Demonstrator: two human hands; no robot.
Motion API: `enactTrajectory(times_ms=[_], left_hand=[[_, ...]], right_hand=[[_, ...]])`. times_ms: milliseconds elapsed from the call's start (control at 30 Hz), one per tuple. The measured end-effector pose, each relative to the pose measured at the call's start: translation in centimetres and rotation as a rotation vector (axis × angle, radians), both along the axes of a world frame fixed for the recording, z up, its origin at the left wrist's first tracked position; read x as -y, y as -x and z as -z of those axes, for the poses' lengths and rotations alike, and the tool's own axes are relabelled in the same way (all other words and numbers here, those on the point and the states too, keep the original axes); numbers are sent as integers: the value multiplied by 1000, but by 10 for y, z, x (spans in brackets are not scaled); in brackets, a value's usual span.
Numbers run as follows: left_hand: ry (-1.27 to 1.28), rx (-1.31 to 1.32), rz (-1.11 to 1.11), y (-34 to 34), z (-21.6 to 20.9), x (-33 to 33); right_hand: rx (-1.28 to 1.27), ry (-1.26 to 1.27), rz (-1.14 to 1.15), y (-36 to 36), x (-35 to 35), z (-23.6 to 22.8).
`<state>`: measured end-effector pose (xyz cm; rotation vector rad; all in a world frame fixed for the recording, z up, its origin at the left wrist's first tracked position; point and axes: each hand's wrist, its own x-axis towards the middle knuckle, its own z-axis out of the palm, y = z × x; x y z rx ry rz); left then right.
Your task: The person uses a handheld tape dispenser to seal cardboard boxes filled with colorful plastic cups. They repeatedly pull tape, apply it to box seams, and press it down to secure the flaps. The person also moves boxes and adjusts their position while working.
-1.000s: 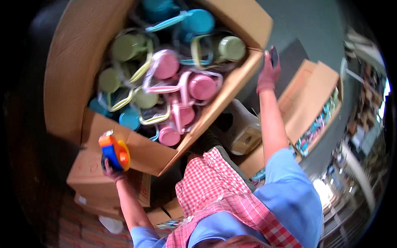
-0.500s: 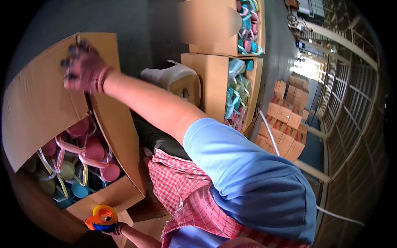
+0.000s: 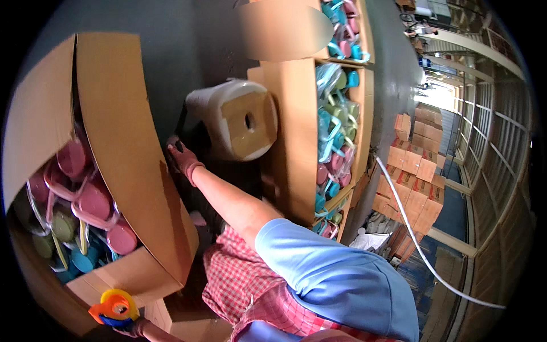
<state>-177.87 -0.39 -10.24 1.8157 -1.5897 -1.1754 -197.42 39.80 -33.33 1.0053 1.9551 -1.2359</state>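
My left hand [image 3: 133,327], in a dark-palmed glove, grips an orange-and-blue tape dispenser [image 3: 102,314] with a yellow roll, at the lower left beside a carton. My right hand [image 3: 183,159], in a pinkish glove with dark fingertips, holds nothing; its fingers are partly spread next to the carton's long side. That large cardboard carton [image 3: 128,142] stands at the left with upright flaps. Inside are several pink, green and blue plastic pieces [image 3: 94,202] with round ends and looped handles; their exact kind is unclear.
A white plastic stool [image 3: 199,102] with cardboard taped on its seat stands beyond my right hand. Other open cartons [image 3: 290,131] hold similar plastic pieces, some bagged. Stacked closed boxes [image 3: 413,165] and a white cable [image 3: 407,222] are at the right.
My right hand has left the carton's flap and moved right and down in the picture, beside the carton. The left hand with the tape dispenser has shifted slightly left and down.
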Motion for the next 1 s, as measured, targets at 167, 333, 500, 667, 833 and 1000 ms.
enactTrajectory(times_ms=[167,333,500,667,833,1000], left_hand=[[180,129,276,-20,17,15],[-118,-531,-203,-42,50,45],[-104,-591,-363,-59,57,36],[-97,-545,-351,-45,52,37],[-46,-427,-251,-50,58,62],[-44,-513,-379,-55,60,66]], right_hand=[[62,289,118,-45,22,-19],[-79,830,496,-44,-10,-88],[-331,642,162,27,20,-209],[-43,1278,-37,176,162,-229],[1,1003,-463,201,261,-185],[61,967,-543,185,253,-214]])
